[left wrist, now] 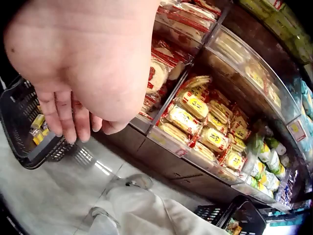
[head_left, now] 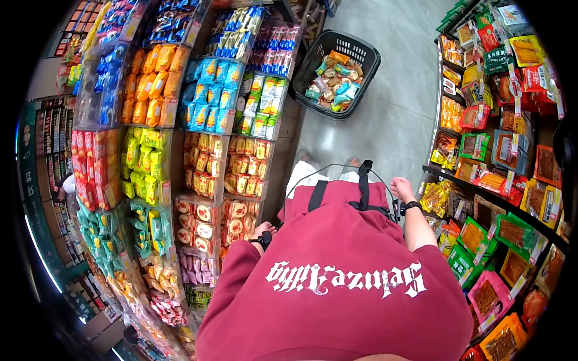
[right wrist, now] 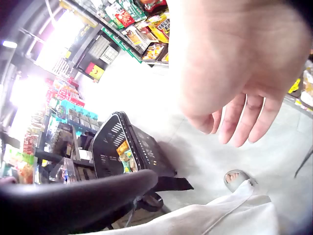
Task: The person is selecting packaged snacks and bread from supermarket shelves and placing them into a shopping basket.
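Observation:
I stand in a shop aisle in a red hooded top, both arms down at my sides. My left hand [head_left: 265,231] hangs beside the low shelf bins of wrapped snacks [head_left: 238,219]. In the left wrist view its fingers [left wrist: 68,120] hang loosely and hold nothing, close to bins of yellow-labelled packs [left wrist: 198,115]. My right hand [head_left: 402,189] hangs near the right-hand rack of hanging snack bags [head_left: 481,180]. Its fingers [right wrist: 244,122] are relaxed and empty in the right wrist view.
A black shopping basket [head_left: 361,57] with several packets stands on the grey floor ahead, also seen as a basket [right wrist: 110,147] in the right wrist view. Tall shelves of snacks line the left side [head_left: 150,150]. My sandalled foot [right wrist: 235,178] shows below.

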The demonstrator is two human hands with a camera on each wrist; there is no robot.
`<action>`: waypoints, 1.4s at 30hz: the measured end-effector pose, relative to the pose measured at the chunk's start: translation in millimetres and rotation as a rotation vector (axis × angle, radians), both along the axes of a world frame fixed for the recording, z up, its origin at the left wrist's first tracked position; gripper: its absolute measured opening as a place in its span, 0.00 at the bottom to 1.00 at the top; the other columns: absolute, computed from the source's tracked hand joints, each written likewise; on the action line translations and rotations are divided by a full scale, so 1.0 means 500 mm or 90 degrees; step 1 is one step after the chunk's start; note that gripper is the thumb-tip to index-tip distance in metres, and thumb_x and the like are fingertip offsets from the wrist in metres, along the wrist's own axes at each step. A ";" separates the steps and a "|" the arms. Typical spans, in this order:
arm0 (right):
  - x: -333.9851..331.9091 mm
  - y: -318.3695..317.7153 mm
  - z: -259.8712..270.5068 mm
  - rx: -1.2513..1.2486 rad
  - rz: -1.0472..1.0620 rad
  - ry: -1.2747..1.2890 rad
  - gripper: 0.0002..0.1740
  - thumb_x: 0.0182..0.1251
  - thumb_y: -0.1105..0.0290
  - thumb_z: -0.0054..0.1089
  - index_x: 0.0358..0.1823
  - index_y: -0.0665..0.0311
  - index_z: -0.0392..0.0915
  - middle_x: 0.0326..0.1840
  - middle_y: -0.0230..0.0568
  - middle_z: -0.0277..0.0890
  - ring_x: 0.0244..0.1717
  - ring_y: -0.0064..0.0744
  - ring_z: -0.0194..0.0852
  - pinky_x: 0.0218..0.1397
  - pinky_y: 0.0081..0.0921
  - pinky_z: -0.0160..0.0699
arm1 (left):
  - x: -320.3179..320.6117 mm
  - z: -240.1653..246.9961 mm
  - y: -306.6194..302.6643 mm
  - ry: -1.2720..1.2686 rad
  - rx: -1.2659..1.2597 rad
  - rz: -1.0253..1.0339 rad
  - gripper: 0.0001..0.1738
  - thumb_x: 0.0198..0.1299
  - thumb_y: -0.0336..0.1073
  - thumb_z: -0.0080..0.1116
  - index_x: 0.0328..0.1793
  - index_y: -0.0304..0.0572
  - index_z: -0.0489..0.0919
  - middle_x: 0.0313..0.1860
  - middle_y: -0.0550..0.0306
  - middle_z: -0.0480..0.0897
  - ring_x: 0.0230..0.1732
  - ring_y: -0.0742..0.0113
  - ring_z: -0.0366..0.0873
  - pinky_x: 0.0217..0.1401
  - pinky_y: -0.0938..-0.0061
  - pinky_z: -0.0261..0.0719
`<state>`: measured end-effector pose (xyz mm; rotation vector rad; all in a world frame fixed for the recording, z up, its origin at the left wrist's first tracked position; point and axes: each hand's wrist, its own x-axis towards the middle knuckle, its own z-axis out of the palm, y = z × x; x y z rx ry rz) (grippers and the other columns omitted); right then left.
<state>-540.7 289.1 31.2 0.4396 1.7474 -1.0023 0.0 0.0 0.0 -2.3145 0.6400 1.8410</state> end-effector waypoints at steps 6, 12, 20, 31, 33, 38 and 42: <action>-0.035 0.051 -0.068 -0.004 0.056 -0.010 0.11 0.73 0.67 0.56 0.48 0.63 0.83 0.29 0.27 0.77 0.25 0.22 0.75 0.25 0.24 0.75 | -0.234 0.053 -0.053 0.053 -0.027 -0.140 0.11 0.70 0.38 0.58 0.52 0.41 0.79 0.36 0.55 0.83 0.29 0.65 0.80 0.30 0.68 0.80; -0.123 0.000 -0.026 0.027 0.015 0.002 0.12 0.72 0.64 0.59 0.51 0.59 0.82 0.40 0.31 0.83 0.35 0.25 0.80 0.36 0.26 0.79 | -0.429 -0.125 -0.222 0.213 -0.119 -0.311 0.08 0.71 0.37 0.56 0.44 0.41 0.80 0.30 0.59 0.82 0.26 0.71 0.80 0.25 0.76 0.79; -0.266 -0.213 0.155 0.065 -0.044 0.093 0.14 0.77 0.59 0.61 0.51 0.61 0.83 0.40 0.30 0.83 0.34 0.23 0.79 0.39 0.27 0.80 | -0.780 -0.117 -0.377 0.200 -0.266 -0.519 0.09 0.65 0.36 0.58 0.36 0.39 0.82 0.27 0.62 0.82 0.28 0.74 0.78 0.33 0.74 0.76; -0.511 -0.410 0.049 0.056 0.213 0.121 0.14 0.70 0.66 0.63 0.52 0.65 0.81 0.37 0.34 0.83 0.30 0.22 0.77 0.33 0.24 0.78 | -0.847 -0.016 -0.492 0.290 -0.079 -0.311 0.07 0.72 0.37 0.59 0.51 0.45 0.78 0.33 0.67 0.78 0.29 0.77 0.74 0.31 0.81 0.73; -0.560 -0.434 0.004 0.025 0.264 0.102 0.15 0.71 0.64 0.63 0.53 0.65 0.81 0.38 0.36 0.84 0.31 0.24 0.79 0.34 0.24 0.78 | -0.831 -0.027 -0.476 0.215 -0.055 -0.289 0.07 0.72 0.37 0.59 0.52 0.46 0.78 0.33 0.66 0.78 0.29 0.77 0.74 0.30 0.81 0.72; -0.660 -0.534 -0.077 0.073 0.462 0.126 0.14 0.71 0.64 0.61 0.50 0.66 0.82 0.42 0.36 0.86 0.39 0.27 0.84 0.45 0.27 0.84 | -0.845 -0.002 -0.376 0.120 0.038 -0.351 0.24 0.69 0.47 0.65 0.61 0.36 0.78 0.43 0.56 0.86 0.40 0.67 0.83 0.40 0.71 0.82; -0.684 -0.610 -0.234 -0.006 0.472 0.124 0.15 0.66 0.61 0.62 0.48 0.62 0.85 0.40 0.44 0.89 0.45 0.38 0.87 0.53 0.35 0.83 | -0.879 -0.093 -0.236 0.099 0.115 -0.387 0.47 0.71 0.54 0.60 0.84 0.27 0.59 0.79 0.37 0.70 0.78 0.52 0.69 0.79 0.64 0.67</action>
